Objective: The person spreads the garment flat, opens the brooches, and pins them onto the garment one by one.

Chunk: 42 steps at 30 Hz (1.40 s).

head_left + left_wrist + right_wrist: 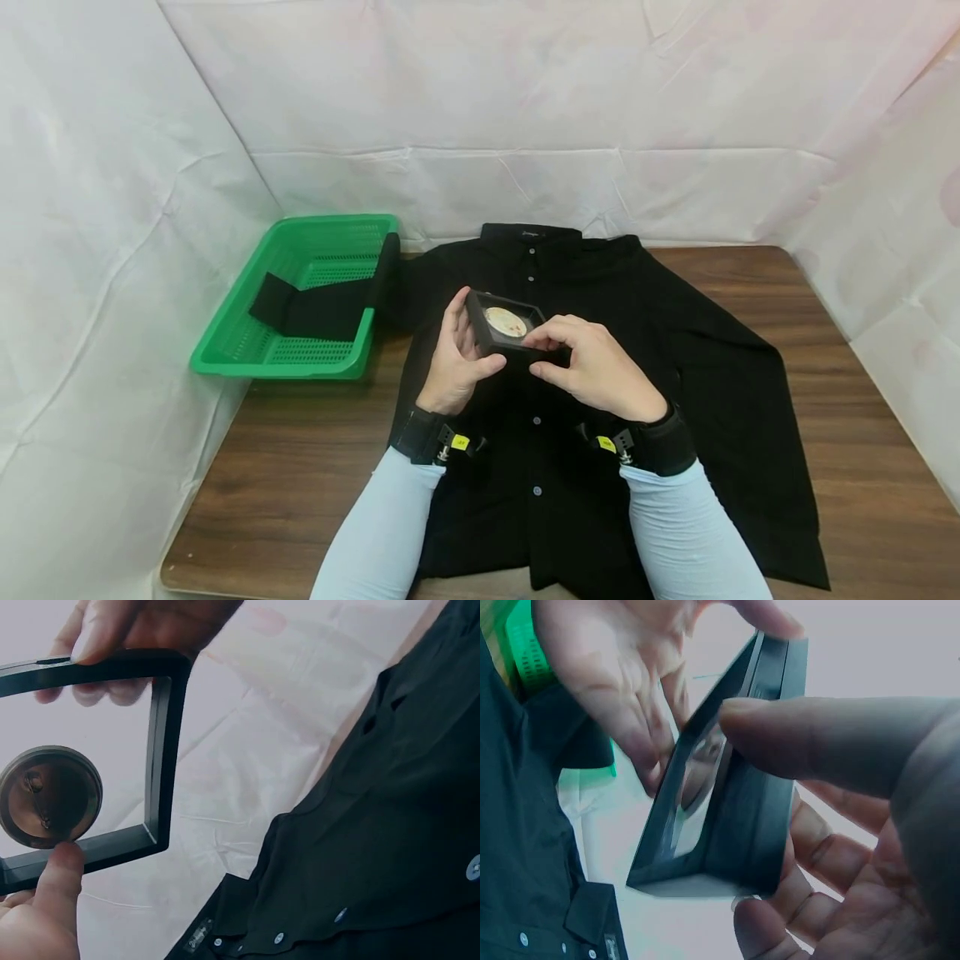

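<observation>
A square black display frame (pixel 477 320) is held up over the black shirt, with a round pin badge (pixel 506 322) inside its clear window. The badge shows a pale face in the head view; in the left wrist view its metal back with a pin (pixel 51 796) shows. My left hand (pixel 453 367) grips the frame's left side, thumb along the near edge. My right hand (pixel 603 371) pinches the opposite side; in the right wrist view its thumb (pixel 817 739) presses the frame's thick black edge (pixel 746 825).
The black button-up shirt (pixel 600 283) lies spread front up on the wooden table (pixel 315 467). One sleeve (pixel 326 310) drapes over the rim into a green plastic basket (pixel 225 367) at the left. White sheeting (pixel 525 92) hangs behind and at both sides.
</observation>
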Tool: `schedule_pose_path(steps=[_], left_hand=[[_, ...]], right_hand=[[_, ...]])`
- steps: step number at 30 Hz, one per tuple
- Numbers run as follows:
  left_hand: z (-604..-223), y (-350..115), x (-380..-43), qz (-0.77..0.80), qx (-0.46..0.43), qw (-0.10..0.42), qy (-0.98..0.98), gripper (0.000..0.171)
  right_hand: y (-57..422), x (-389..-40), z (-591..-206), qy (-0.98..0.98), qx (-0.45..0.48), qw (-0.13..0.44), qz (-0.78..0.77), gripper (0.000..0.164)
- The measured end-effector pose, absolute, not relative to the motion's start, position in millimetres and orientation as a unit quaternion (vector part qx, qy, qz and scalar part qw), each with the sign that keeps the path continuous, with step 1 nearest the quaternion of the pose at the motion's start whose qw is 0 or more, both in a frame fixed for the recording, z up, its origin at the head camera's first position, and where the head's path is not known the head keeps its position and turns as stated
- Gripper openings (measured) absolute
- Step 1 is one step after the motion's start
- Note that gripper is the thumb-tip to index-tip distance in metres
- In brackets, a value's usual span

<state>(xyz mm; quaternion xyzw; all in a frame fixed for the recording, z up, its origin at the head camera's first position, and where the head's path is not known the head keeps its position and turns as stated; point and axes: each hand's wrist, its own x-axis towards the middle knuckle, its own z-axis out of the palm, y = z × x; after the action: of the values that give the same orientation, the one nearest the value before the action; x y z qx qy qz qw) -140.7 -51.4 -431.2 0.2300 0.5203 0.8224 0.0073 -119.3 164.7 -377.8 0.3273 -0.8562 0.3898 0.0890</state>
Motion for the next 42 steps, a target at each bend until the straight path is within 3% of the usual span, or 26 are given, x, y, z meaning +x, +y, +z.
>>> schedule_pose_path(steps=[24, 42], left_hand=[[-437.2, -50.0, -135.3, 0.812, 0.211, 0.026, 0.544, 0.125], [-436.6, -53.6, -136.8, 0.807, 0.224, 0.03, 0.545, 0.119]], right_hand=[[173.7, -120.6, -381.8, -0.853, 0.345, 0.096, 0.379, 0.028], [171.4, -119.2, -382.3, -0.842, 0.343, 0.083, 0.408, 0.027]])
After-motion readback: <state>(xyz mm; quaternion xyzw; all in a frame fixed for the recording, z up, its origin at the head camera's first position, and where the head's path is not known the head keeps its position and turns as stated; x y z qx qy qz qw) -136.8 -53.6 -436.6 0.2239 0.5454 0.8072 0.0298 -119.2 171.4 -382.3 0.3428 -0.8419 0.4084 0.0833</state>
